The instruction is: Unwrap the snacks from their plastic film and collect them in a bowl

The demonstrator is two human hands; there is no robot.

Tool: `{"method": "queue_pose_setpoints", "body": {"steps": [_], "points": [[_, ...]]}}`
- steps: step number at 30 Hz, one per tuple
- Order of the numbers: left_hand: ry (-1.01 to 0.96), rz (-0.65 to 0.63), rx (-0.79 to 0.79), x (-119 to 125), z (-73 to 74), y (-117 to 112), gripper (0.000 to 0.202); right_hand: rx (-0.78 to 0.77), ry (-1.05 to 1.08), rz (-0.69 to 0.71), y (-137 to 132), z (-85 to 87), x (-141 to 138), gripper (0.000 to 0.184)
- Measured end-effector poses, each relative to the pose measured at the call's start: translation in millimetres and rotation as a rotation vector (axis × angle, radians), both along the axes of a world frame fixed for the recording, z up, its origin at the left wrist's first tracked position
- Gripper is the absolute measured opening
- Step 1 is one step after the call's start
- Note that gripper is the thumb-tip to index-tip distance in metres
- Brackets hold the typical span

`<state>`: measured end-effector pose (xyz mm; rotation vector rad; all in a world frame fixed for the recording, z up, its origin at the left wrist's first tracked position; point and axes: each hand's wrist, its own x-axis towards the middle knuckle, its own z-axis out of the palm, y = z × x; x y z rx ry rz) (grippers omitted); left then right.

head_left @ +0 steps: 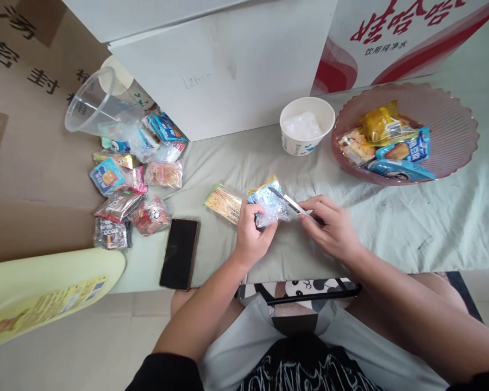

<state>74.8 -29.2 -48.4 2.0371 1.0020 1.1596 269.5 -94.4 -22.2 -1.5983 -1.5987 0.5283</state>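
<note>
My left hand [253, 234] is closed on a small snack packet [269, 198] in blue and clear crinkled plastic with a yellow edge. In my right hand [330, 225], the thumb and fingers pinch a slim utility knife [293, 205] with a light handle. Its dark blade points left and lies over the packet's upper part; whether it is cutting the plastic I cannot tell. A long cracker pack [225, 205] in a clear and green wrapper lies just left of my left hand, partly behind it.
A white paper bowl [307, 127] with clear plastic inside stands behind. To its right is a pink scalloped bowl [452, 130] holding several snack packs. A phone [180, 253] and several wrapped snacks [150, 214] lie left, beside a tipped clear cup [93, 103]. White boxes [228, 70] border the back.
</note>
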Motion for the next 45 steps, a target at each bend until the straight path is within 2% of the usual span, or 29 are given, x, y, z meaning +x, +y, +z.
{"method": "queue_pose_setpoints", "body": {"steps": [8, 14, 17, 22, 24, 27, 29, 32, 34, 36, 39, 42, 45], "points": [[-0.068, 0.106, -0.068, -5, -0.9, 6, 0.028, -0.082, -0.014, 0.121, 3, 1.2, 1, 0.021], [-0.203, 0.155, -0.286, -12, 2.5, 15, 0.04, -0.11, -0.044, 0.202, 4, 3.1, 15, 0.021], [-0.248, 0.142, -0.338, -15, 3.7, 20, 0.041, -0.057, -0.129, 0.094, 4, -0.2, 30, 0.02], [-0.24, 0.06, -0.383, -13, 4.5, 17, 0.038, 0.025, -0.37, -0.258, 9, -14.1, 46, 0.016], [-0.154, -0.011, -0.382, -10, 2.6, 11, 0.037, 0.014, -0.46, -0.31, 12, -18.4, 46, 0.017], [0.0, -0.069, -0.247, -4, -3.6, 3, 0.04, 0.028, -0.518, -0.34, 15, -20.0, 44, 0.021], [0.015, -0.096, -0.141, -2, -8.7, 1, 0.049, 0.066, -0.449, -0.246, 15, -18.7, 41, 0.023], [-0.05, -0.132, -0.153, -1, -12.9, 4, 0.064, 0.155, -0.287, 0.047, 12, -16.1, 32, 0.034], [-0.029, -0.095, -0.17, -3, -11.8, 8, 0.067, 0.203, -0.22, 0.206, 9, -14.2, 24, 0.045], [0.037, -0.054, -0.112, -4, -8.4, 11, 0.066, 0.228, -0.182, 0.301, 6, -11.7, 15, 0.052], [0.09, -0.071, -0.026, -3, -3.2, 15, 0.057, 0.246, -0.123, 0.384, -2, -6.9, 1, 0.049], [0.063, -0.053, -0.033, -3, -0.5, 17, 0.037, 0.236, -0.167, 0.426, -10, -5.6, -7, 0.045], [0.011, 0.045, -0.103, -7, 1.3, 17, 0.023, 0.231, -0.341, 0.371, -12, -9.3, -6, 0.021]]}}
